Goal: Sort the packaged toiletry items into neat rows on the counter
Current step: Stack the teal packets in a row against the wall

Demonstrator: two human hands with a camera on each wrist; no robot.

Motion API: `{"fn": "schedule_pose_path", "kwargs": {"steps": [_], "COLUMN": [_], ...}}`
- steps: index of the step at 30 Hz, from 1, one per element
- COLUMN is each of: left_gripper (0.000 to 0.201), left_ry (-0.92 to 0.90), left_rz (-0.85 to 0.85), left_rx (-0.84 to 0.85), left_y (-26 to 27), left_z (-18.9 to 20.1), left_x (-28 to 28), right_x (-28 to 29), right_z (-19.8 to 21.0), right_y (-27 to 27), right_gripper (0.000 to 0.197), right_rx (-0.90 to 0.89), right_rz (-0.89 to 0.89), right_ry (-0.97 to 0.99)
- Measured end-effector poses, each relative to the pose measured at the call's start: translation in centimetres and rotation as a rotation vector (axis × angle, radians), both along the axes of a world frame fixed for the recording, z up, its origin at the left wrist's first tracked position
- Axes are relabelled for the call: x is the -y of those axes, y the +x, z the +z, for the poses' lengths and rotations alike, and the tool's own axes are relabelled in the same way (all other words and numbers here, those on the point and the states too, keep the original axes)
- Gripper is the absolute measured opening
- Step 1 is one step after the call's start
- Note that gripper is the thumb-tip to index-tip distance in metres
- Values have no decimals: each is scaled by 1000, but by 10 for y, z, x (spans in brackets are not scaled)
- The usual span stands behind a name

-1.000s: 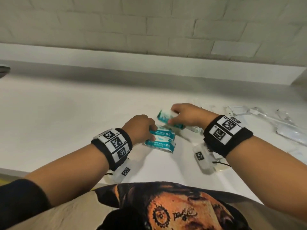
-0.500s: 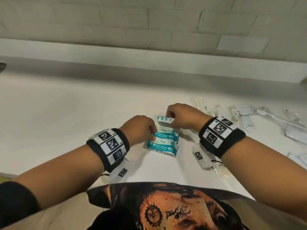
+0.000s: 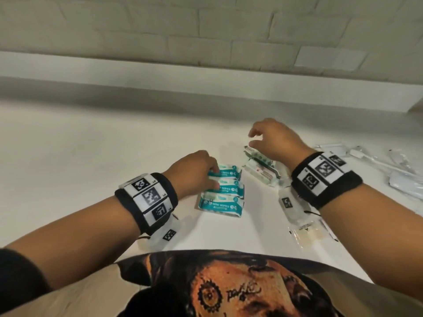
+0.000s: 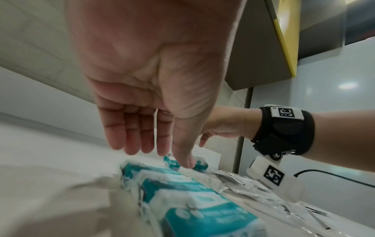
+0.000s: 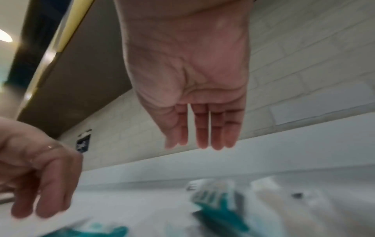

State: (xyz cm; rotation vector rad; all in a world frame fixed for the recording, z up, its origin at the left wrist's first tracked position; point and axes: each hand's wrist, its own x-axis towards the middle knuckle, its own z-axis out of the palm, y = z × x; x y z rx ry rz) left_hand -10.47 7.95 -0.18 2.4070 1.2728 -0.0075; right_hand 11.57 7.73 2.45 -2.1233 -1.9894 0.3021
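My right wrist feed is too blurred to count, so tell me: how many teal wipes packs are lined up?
Observer: Three teal wipes packs lie edge to edge in one column on the counter.
Operator: Is the left hand gripping one?
Observer: No. The left hand has straight fingers, and its thumb touches the farthest pack.
Operator: What lies under the right hand?
Observer: The right hand hovers empty above a loose pile of pale packs.
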Motion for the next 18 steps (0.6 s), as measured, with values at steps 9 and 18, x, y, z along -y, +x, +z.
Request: {"fn": "schedule_pose_path", "kwargs": {"steps": [9, 18], "left_gripper": [38, 25], "left_ry": [-5, 35], "left_rz": [-66, 41], "left_rx": [-102, 48], "left_y": [17, 11], "left_z": [-7, -12], "left_x": [-13, -22], "right_x": [3, -16], "right_z": [-12, -12], "right_y": [32, 6], "right_gripper": [31, 25], "right_rx": [-182, -678], "right_rz": [-189, -134], "right_ry": [-250, -340]}}
